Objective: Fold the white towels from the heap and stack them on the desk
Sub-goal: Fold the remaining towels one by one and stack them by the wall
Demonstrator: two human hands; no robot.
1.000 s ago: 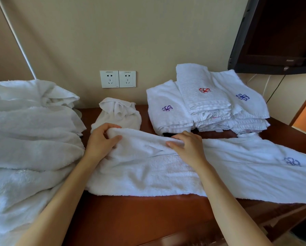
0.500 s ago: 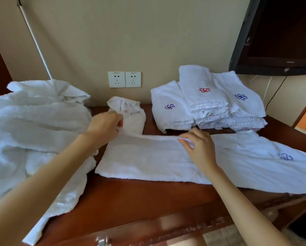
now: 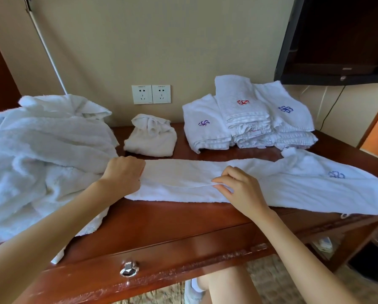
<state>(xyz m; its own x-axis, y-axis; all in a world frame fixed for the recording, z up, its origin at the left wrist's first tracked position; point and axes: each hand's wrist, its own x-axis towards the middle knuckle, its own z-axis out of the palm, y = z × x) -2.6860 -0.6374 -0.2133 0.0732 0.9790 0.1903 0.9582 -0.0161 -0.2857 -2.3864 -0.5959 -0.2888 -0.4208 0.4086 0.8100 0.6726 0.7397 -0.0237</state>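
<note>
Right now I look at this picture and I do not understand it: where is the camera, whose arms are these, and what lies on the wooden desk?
There is no machine here. A person wears the camera on the head, so you look down along their own two bare arms. The left hand is closed on the left end of a long white towel spread across the desk. The right hand pinches that towel's folded edge near its middle. Left of it lies the heap of unfolded towels. At the back, by the wall, sits a stack of folded towels with red and blue embroidered marks, and a small bunched cloth. Two wall sockets and a dark screen are above.
</note>
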